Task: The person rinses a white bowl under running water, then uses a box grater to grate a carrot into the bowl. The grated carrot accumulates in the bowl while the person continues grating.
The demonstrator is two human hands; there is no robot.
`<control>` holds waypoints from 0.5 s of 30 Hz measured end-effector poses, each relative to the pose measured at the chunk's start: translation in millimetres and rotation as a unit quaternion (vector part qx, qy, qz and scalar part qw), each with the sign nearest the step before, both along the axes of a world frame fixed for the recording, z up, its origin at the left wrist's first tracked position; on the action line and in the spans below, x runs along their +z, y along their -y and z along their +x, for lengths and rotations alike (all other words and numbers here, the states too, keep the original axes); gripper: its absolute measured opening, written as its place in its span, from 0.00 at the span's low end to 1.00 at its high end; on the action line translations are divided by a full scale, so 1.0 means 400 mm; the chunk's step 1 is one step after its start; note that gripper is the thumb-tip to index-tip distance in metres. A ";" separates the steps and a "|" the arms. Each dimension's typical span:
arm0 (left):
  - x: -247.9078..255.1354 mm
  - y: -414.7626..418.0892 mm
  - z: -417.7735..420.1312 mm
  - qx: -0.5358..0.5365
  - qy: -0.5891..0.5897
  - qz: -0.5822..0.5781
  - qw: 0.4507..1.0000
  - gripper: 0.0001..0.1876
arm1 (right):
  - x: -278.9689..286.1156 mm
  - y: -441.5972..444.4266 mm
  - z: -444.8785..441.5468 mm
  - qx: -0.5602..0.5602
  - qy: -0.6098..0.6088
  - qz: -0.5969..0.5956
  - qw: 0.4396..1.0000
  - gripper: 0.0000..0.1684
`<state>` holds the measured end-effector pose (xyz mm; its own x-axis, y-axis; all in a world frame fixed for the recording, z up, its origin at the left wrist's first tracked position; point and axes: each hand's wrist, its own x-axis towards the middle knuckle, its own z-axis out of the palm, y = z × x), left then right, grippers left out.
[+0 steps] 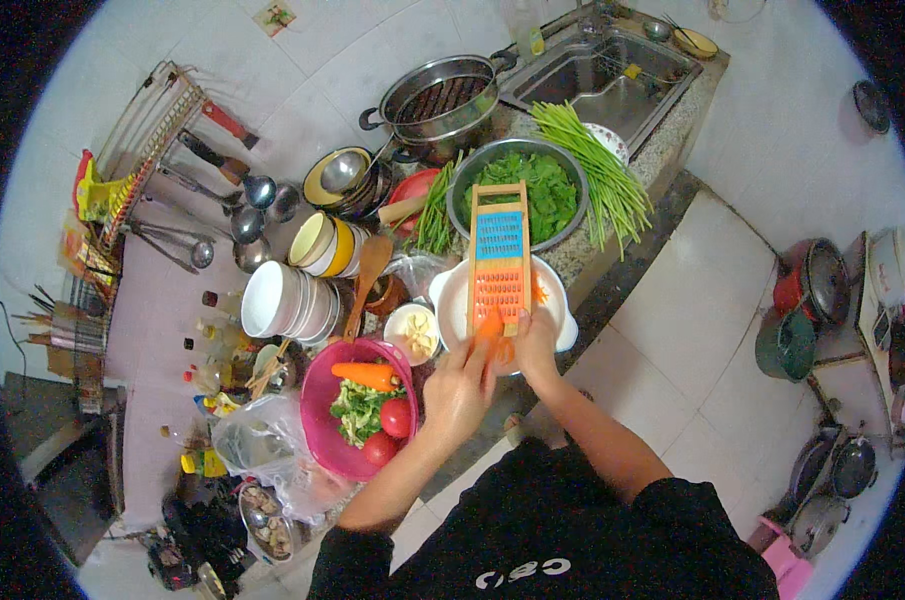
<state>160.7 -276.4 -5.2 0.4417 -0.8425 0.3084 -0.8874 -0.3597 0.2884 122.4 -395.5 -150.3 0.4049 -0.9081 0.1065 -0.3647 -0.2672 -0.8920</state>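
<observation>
A wooden-framed grater (499, 264) with a blue and an orange toothed panel lies across a white two-handled bowl (559, 289). Its far end overlaps the steel basin (583, 176) of leafy greens (535, 176). My right hand (536, 346) grips the near end of the frame. In the fingers of my left hand (456, 394) is a carrot (489, 328), slightly blurred, against the orange panel. Some orange shreds (541, 291) show inside the bowl. How much carrot my fingers hide, I cannot tell.
Left of the bowl, a pink basin (319, 442) holds another carrot (366, 376), greens and two tomatoes. Peeled garlic (419, 335) sits in a small bowl nearby. Stacked bowls (291, 300), a steamer pot (439, 101), long green stalks (595, 176) and a sink (610, 79) line the counter.
</observation>
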 end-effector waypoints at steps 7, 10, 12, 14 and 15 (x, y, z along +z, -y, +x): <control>-0.038 0.140 0.113 0.087 0.032 -0.113 0.989 0.18 | -0.003 -0.002 0.001 0.013 -0.008 -0.025 1.000 0.14; 0.017 0.009 0.011 0.027 -0.030 0.016 0.999 0.18 | -0.060 0.017 0.006 -0.006 0.019 -0.013 1.000 0.13; -0.010 0.035 -0.003 0.035 -0.041 0.035 0.998 0.18 | -0.069 0.004 -0.007 0.000 0.012 -0.010 1.000 0.13; -0.057 0.144 0.070 0.038 0.061 -0.058 0.996 0.17 | -0.038 -0.003 0.006 0.017 0.037 0.013 0.999 0.14; -0.059 0.164 0.103 0.065 0.043 -0.058 0.995 0.17 | -0.021 -0.019 0.002 0.029 0.030 0.028 0.999 0.14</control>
<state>202.1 -341.9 -28.7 0.5123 -0.7362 0.4421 -0.8588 -0.4412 0.2605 123.2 -387.9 -158.7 0.4512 -0.8887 0.0818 -0.2960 -0.2355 -0.9257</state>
